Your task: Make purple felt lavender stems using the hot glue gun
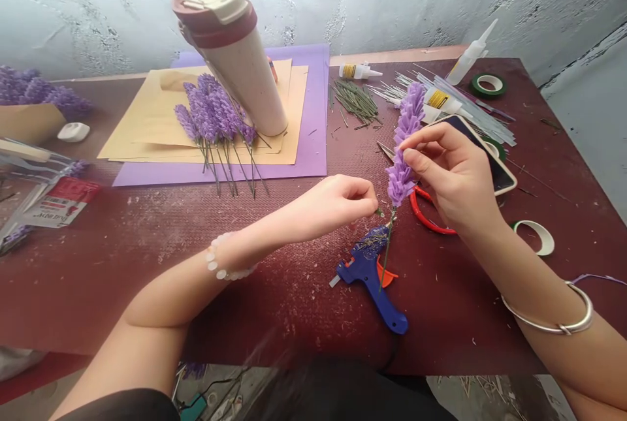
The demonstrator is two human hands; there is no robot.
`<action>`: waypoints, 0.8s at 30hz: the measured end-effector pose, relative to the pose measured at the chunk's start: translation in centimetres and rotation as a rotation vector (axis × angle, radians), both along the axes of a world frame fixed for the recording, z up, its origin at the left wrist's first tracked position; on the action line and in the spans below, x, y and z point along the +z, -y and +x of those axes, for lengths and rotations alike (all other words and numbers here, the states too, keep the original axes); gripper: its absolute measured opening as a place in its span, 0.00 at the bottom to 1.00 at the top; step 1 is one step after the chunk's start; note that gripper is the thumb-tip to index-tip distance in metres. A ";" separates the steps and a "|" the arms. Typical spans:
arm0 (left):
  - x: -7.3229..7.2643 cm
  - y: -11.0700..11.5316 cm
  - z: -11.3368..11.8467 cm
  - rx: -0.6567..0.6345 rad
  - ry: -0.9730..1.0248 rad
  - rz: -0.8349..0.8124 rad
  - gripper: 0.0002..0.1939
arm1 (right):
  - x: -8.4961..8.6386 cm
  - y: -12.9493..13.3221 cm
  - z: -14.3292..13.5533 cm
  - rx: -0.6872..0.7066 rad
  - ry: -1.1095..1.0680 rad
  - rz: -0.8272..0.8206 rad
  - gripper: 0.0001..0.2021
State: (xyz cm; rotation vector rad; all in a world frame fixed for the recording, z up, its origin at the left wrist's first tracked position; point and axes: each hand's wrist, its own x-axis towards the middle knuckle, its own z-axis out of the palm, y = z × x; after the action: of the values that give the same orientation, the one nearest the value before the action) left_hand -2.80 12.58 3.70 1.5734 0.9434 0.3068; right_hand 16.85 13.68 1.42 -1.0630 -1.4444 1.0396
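Note:
My right hand [445, 173] pinches an artificial lavender stem [402, 179] by its purple flower head, and its green stalk hangs down across the glue gun. In my left hand [345, 202], closed with the fingers curled, a small green piece [379, 212] pokes out at the fingertips; it looks like a short stem. The blue glue gun [369, 258] with an orange trigger lies on the table below both hands, its nozzle close to the flower's base. Red-handled scissors [431, 215] lie partly hidden behind my right hand.
Finished lavender stems [215, 111] lie on tan paper [132, 127] beside a tall travel mug [245, 55]. Cut green stems [357, 101], glue bottles [357, 71], green tape [488, 85] and a phone [504, 176] sit at the back right. A plastic package [61, 202] is at left.

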 end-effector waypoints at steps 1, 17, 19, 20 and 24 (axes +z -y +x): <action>0.0 0.0 0.0 -0.001 0.000 -0.008 0.11 | 0.1 0.1 0.0 -0.001 0.015 0.012 0.08; 0.4 0.6 0.3 -0.059 -0.019 -0.103 0.13 | 0.3 0.9 -0.6 0.070 0.095 0.095 0.05; 0.3 0.7 0.3 -0.047 -0.024 -0.114 0.13 | 0.3 1.0 -0.8 0.064 0.105 0.090 0.04; 0.2 0.7 0.3 -0.043 -0.023 -0.122 0.13 | 0.3 1.1 -0.9 0.057 0.114 0.083 0.04; -0.1 0.8 0.3 -0.046 0.021 -0.169 0.12 | 0.3 1.3 -1.2 0.028 0.130 0.061 0.04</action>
State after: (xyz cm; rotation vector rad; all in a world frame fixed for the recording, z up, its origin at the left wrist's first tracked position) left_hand -2.52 11.80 3.61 1.4323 0.8922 0.2056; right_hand 15.67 12.35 1.70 -1.0852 -1.5893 0.9552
